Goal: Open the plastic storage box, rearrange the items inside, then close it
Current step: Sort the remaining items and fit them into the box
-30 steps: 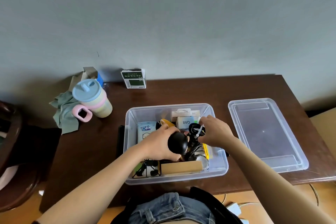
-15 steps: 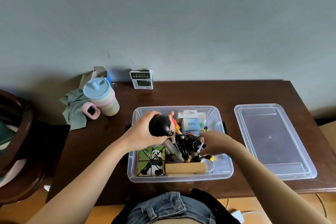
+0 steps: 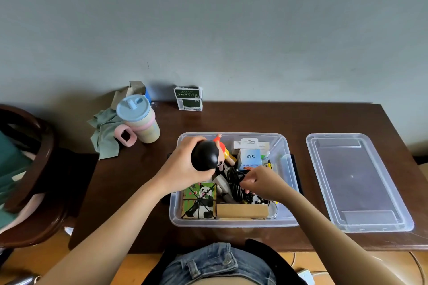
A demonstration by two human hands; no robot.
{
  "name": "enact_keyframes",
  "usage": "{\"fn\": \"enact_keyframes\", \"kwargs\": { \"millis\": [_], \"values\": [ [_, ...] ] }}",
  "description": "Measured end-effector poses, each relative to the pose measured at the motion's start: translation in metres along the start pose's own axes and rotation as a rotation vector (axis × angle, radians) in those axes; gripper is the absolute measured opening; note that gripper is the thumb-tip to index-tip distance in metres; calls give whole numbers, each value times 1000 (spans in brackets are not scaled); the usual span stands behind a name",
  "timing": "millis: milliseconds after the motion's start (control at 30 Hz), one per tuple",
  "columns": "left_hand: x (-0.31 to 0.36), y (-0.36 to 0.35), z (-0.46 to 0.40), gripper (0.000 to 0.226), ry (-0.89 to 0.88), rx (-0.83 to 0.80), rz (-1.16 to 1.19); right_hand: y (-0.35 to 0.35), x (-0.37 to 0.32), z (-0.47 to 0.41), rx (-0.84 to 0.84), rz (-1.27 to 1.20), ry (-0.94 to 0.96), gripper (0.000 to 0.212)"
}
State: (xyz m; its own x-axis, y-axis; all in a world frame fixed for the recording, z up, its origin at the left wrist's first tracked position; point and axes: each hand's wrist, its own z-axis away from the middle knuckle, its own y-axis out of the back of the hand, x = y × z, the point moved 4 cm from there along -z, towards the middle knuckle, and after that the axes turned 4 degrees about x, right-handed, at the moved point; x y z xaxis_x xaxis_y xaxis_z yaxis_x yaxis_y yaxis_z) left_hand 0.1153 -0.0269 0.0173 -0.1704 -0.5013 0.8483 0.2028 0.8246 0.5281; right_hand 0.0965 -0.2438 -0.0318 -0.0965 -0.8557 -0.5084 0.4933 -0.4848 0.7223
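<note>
Head view looks down on the clear plastic storage box (image 3: 287, 146) sitting open in the middle of the dark wooden surface (image 3: 254, 118), its lid (image 3: 356, 183) lying flat just to the right, apart from it. My left hand (image 3: 183, 166) has its grip curled round the black round head of a doll figure (image 3: 207, 155), holding it over the far left part of the box; the doll's red top and one raised arm point toward the back wall of the box. My right hand (image 3: 264, 183) reaches into the middle of the box, its fingers pinching a tangle of black cable (image 3: 236, 183), so that grip is closed on the cable. Near the front left corner of the box stands a panda puzzle cube (image 3: 200, 200), and just beside it along the front wall lies a plain wooden block (image 3: 242, 211). Toward the back of the box a small blue-and-white carton marked Q88 (image 3: 249, 157) stands upright, with a white packet (image 3: 249, 143) behind it. A grey-white object lies between the cube and the cable; what it is I cannot tell.

On the surface to the left of the box stands a lidded sippy cup (image 3: 136, 120) with a pink handle, next to a crumpled grey-green cloth (image 3: 104, 136). A green-and-white carton (image 3: 188, 98) stands against the wall.
</note>
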Motion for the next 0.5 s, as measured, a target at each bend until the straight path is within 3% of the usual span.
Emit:
{"fn": "enact_keyframes", "kwargs": {
  "millis": [233,400,500],
  "values": [
    [-10,7,-8,61,165,97,210,11,5,9,-246,306,-38,28],
    [-11,11,-12,47,186,76,230,39,-29,10,-86,332,46,36],
    [-7,15,-15,46,167,32,214,58,-60,11,31,41,156,47]
  ]
}}
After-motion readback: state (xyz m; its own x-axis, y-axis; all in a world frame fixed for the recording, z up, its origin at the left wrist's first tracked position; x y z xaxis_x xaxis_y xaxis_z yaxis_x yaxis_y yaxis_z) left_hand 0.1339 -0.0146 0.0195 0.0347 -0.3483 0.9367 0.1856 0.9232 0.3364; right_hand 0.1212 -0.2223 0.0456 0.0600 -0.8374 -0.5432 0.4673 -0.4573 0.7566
